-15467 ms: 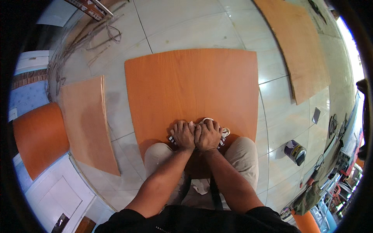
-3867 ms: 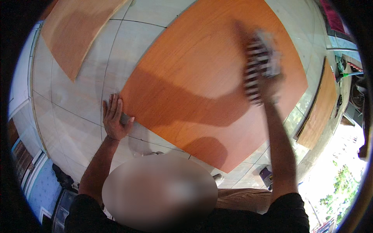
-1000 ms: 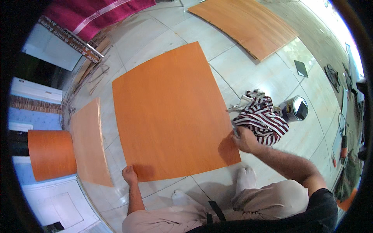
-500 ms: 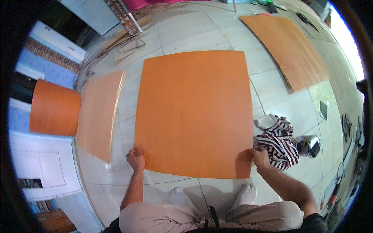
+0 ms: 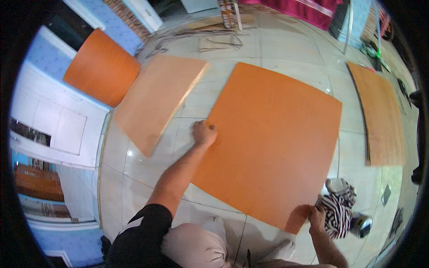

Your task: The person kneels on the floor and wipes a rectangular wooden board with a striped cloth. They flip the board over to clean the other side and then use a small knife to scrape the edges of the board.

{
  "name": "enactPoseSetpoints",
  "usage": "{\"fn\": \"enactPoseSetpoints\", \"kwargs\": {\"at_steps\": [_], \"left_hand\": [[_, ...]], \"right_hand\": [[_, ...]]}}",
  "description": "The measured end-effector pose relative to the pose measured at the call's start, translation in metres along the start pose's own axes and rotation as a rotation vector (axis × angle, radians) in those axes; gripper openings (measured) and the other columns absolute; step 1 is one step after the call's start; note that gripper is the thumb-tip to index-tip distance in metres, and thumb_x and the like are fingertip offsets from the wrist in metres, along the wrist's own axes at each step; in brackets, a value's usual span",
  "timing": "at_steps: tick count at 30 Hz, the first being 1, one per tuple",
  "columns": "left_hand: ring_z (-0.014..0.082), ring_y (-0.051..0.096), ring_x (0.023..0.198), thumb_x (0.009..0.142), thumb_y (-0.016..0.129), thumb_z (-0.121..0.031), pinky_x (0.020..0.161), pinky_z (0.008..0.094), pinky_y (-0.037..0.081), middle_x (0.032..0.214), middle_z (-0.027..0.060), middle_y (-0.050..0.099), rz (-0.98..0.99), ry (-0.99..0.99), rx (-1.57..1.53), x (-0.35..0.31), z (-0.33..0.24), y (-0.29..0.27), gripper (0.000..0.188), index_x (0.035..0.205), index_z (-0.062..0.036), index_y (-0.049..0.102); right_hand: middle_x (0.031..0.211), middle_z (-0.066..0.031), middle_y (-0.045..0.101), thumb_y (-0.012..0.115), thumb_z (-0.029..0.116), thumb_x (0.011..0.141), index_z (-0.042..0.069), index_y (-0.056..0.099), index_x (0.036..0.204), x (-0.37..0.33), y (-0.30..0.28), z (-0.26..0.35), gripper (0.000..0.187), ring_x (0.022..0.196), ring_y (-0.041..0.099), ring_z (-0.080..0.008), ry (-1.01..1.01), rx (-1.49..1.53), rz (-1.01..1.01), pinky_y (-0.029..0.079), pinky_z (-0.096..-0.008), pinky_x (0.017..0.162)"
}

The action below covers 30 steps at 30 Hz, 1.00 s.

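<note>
A large square orange wood-faced board (image 5: 272, 143) lies before me, at or just above the tiled floor. My left hand (image 5: 205, 133) is closed on its left edge, about halfway along, with the arm stretched forward. At the near right corner my right hand (image 5: 317, 219) grips the edge, and its shadow falls on the board. The fingertips under the edges are hidden. Close by my right hand lies a crumpled striped cloth (image 5: 338, 212), with a small metal can (image 5: 361, 225) beside it.
A stack of pale boards (image 5: 161, 98) lies to the left, with a curved orange sheet (image 5: 103, 67) standing behind it. More wooden sheets (image 5: 377, 116) lie at the right. Thin offcut strips (image 5: 196, 33) litter the far floor. A white door (image 5: 53, 100) stands at the left.
My view has turned left, so things appear shifted right and tilted. The left hand has moved farther forward along the board's left edge. My right hand keeps to the near right corner.
</note>
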State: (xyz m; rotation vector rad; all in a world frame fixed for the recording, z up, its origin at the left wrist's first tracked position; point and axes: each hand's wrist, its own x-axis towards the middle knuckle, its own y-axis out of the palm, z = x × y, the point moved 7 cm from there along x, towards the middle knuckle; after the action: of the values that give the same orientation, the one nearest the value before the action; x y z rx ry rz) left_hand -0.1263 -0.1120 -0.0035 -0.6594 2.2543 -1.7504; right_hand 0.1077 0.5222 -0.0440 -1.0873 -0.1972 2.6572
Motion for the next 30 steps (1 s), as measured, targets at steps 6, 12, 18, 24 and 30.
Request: {"fn": "enactPoseSetpoints", "kwargs": {"at_steps": [6, 12, 18, 24, 30], "left_hand": [[0.0460, 0.064, 0.118, 0.090, 0.072, -0.038, 0.102, 0.0580, 0.053, 0.119, 0.0281, 0.069, -0.044, -0.151, -0.082, 0.044, -0.035, 0.007, 0.048, 0.116, 0.0020, 0.072], [0.0439, 0.062, 0.123, 0.093, 0.068, -0.033, 0.103, 0.0582, 0.053, 0.127, 0.0238, 0.066, -0.066, -0.182, -0.156, 0.041, -0.022, 0.015, 0.040, 0.117, -0.0015, 0.073], [0.0437, 0.069, 0.101, 0.093, 0.069, -0.028, 0.094, 0.0544, 0.056, 0.100, 0.0235, 0.073, -0.086, -0.141, -0.229, 0.003, 0.024, 0.004, 0.026, 0.100, -0.0041, 0.076], [0.0462, 0.057, 0.120, 0.096, 0.076, -0.034, 0.104, 0.0598, 0.046, 0.126, 0.0259, 0.063, -0.138, 0.099, -0.083, -0.077, 0.032, -0.024, 0.050, 0.127, 0.0034, 0.064], [0.0482, 0.043, 0.139, 0.099, 0.074, -0.045, 0.116, 0.0634, 0.036, 0.153, 0.0289, 0.043, -0.114, 0.296, 0.020, -0.118, 0.013, -0.028, 0.080, 0.152, 0.0086, 0.047]], "right_hand": [[0.092, -0.0019, 0.066, 0.068, 0.023, 0.090, 0.006, 0.069, 0.108, -0.001, -0.010, 0.009, 0.024, 0.076, 0.059, -0.0132, 0.118, -0.109, 0.018, 0.047, -0.0310, 0.066], [0.085, -0.0002, 0.061, 0.067, 0.020, 0.090, 0.008, 0.066, 0.101, -0.003, -0.001, 0.014, 0.016, 0.073, 0.056, -0.0122, 0.087, 0.069, 0.046, 0.045, -0.0301, 0.063], [0.080, 0.0009, 0.056, 0.067, 0.018, 0.091, 0.002, 0.066, 0.098, -0.001, -0.002, 0.013, 0.017, 0.070, 0.051, -0.0103, 0.008, 0.020, 0.043, 0.042, -0.0291, 0.061], [0.098, -0.0085, 0.069, 0.073, 0.011, 0.094, -0.005, 0.066, 0.114, -0.007, 0.009, 0.025, 0.027, 0.090, 0.064, -0.0181, -0.382, -0.107, 0.017, 0.053, -0.0339, 0.081], [0.100, -0.0131, 0.071, 0.082, 0.025, 0.091, -0.004, 0.064, 0.113, -0.002, 0.004, 0.010, 0.041, 0.093, 0.068, -0.0240, -0.285, -0.333, -0.087, 0.055, -0.0380, 0.085]]}}
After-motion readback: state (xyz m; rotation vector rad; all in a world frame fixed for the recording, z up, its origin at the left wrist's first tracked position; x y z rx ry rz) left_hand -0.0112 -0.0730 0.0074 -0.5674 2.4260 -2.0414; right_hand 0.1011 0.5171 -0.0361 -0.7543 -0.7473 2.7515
